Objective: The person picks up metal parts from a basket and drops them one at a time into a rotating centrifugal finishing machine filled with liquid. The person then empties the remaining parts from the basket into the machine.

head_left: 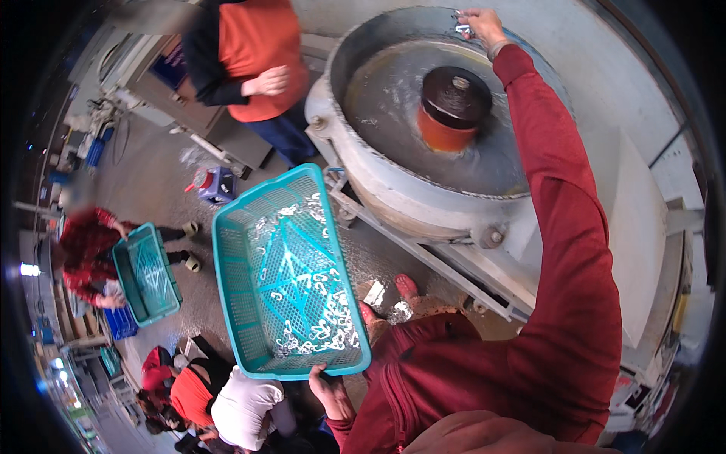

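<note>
My left hand (331,392) grips the near edge of a turquoise plastic basket (227,284), which tilts beside my body. Scattered over its mesh bottom lie many small shiny metal hook-shaped pieces (325,331). With my arm stretched out, my right hand (484,27) is over the far rim of a large round metal tub (355,151). Pinched in its fingers is a small shiny metal piece (462,29), looped like those in the basket. Greyish liquid (393,83) fills the tub around a dark-topped orange centre post (456,106).
A person in an orange vest (261,57) stands left of the tub. Further left, someone in red holds another green basket (147,274). Several people (249,401) crouch at the lower left. A purple jug (218,186) with a red top stands on the wet floor (170,178).
</note>
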A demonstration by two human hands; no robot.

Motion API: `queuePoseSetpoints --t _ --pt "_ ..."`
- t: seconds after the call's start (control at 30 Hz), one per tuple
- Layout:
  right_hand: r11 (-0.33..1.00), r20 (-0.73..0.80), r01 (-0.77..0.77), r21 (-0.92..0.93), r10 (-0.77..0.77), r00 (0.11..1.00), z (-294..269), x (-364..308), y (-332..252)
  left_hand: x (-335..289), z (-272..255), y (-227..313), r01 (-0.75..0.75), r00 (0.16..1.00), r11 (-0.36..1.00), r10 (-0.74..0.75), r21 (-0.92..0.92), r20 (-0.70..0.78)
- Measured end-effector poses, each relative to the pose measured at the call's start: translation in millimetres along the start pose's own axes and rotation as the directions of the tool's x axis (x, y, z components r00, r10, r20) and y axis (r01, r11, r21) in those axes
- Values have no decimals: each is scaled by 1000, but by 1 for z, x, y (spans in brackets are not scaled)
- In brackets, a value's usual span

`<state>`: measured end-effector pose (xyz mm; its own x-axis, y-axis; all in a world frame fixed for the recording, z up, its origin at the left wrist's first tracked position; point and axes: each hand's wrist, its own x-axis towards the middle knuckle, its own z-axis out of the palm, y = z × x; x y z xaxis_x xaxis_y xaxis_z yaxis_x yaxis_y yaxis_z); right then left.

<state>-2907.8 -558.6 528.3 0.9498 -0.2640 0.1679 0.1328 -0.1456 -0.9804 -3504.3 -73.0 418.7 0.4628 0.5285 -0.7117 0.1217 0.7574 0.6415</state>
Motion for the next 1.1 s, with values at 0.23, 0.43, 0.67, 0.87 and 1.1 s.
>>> queuePoseSetpoints --t 0.23,0.43,0.67,0.87,1.1 --pt "688 -27 18 -726 -55 998 -94 -69 -28 -1 -1 -1 7 986 1000 -5 -12 166" --pt "577 25 -118 -809 234 972 -117 -120 -16 7 -16 -3 17 982 999 -23 33 187" --pt "460 252 -52 -887 574 780 -116 -133 -31 13 -24 -3 1 983 999 -8 39 185" --pt "339 353 148 -929 690 632 -77 -185 -70 27 -31 -8 54 985 997 -45 -50 168" --pt "833 893 323 -448 397 213 61 -282 -178 17 -22 -19 -23 999 998 21 -52 -29"
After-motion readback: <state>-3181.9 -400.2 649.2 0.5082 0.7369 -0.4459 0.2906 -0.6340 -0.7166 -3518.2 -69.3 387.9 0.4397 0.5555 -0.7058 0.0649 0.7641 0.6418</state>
